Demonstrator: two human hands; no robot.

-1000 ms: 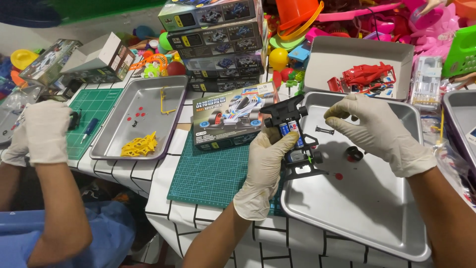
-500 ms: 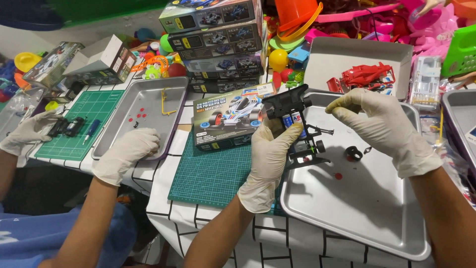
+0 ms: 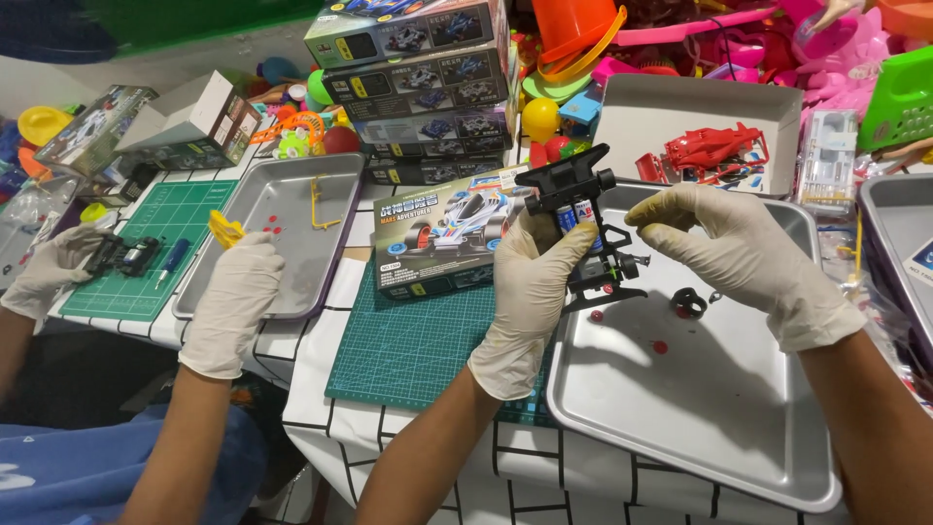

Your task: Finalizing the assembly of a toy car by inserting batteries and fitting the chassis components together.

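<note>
**Head view: black toy-car chassis held upright over the steel tray**

Head view shows the left hand, gloved, closed around a black toy-car chassis, which stands tilted upright above the far left corner of the near steel tray. The right hand, also gloved, hovers just right of the chassis with its fingers curled narrow and pinched together; whether they hold a small part cannot be told. Half a second ago the chassis sat at much the same spot, and the right hand has stayed close beside it.

A loose black wheel and small red pieces lie on the tray floor, near the right hand. The green cutting mat lies left of the tray, with the model car box at its far edge.

At the left, a co-worker's gloved hand now holds a yellow part over a second tray; earlier it hung lower, near the table edge. Their other hand rests on a second chassis on another green mat.
</note>
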